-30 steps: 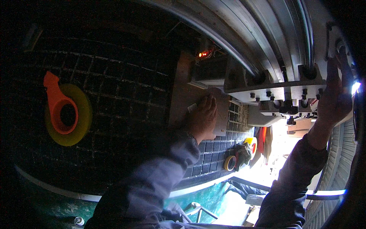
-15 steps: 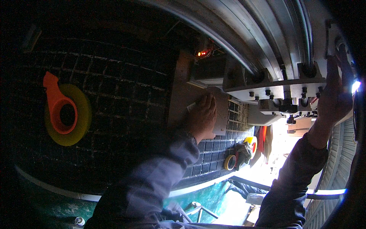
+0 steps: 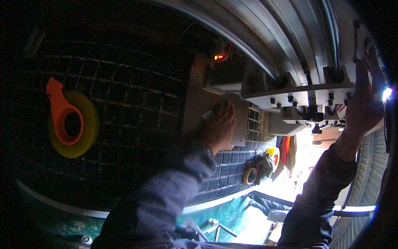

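Currently L hand (image 3: 220,126) @ panel (image 3: 240,133) edge, wide gap to orange ring (image 3: 60,114).

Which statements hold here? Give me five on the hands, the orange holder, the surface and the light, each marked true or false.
The left hand lies over a flat board. True.
The orange holder lies right of that hand. False: it lies left, overlapping a yellow roll.
The right hand lies on the board. False: it is up beside the metal rails.
The black surface has a grid pattern. True.
The glowing light is green. False: it glows orange-red.
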Demonstrator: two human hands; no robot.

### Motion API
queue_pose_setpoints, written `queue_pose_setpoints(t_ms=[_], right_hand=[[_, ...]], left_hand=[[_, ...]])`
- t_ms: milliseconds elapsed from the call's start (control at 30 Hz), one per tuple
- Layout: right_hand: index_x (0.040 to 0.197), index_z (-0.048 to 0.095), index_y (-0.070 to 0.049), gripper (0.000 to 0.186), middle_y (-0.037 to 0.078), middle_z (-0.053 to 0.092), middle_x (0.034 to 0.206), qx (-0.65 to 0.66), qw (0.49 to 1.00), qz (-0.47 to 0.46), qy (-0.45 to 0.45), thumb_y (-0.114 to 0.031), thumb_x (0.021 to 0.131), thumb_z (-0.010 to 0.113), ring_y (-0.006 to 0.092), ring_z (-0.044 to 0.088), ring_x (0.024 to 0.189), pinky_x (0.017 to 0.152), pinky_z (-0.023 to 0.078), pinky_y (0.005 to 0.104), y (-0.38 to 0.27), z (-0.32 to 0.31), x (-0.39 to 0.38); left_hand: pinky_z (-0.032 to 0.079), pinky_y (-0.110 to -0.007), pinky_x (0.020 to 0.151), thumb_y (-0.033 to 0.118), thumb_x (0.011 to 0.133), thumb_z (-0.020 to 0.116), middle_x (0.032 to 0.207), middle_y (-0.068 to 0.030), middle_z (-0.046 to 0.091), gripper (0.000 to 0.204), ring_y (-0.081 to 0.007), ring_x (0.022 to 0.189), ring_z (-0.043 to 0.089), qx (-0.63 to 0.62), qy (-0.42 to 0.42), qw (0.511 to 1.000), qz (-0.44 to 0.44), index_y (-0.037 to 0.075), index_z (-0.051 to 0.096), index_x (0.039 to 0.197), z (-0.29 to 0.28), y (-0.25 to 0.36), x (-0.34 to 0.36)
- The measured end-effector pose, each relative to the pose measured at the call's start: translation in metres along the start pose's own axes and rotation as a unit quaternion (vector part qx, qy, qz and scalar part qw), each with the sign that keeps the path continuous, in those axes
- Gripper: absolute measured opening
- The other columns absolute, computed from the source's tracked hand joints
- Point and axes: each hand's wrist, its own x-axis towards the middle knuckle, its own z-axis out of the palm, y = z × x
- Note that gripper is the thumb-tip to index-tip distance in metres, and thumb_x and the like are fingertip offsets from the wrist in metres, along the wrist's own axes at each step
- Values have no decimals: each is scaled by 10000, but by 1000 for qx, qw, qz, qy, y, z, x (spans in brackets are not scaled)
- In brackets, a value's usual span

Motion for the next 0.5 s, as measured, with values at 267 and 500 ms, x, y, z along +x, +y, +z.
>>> queue_pose_setpoints(t_ms=[267, 500], right_hand=[[1253, 766, -50, 331, 92, 772, 1272, -40, 925, 358, -122, -61, 1035, 517, 224, 737, 1144, 1016, 564, 371, -72, -59, -61], [1115, 772, -51, 201, 139, 764, 1177, 481, 699, 510, -141, -31, 918, 739, 333, 742, 1036, 902, 587, 378, -296, -38, -160]], left_hand=[[195, -547, 1322, 517, 690, 911, 1656, -354, 319, 1255, -498, 1557, 286, -48, 27, 998, -10, -166, 333, 1570, 3, 3, -5], [215, -532, 1320, 534, 712, 906, 1678, -311, 314, 1245, -465, 1575, 275, -66, 23, 998, 5, -126, 329, 1596, 21, -1, 4]])
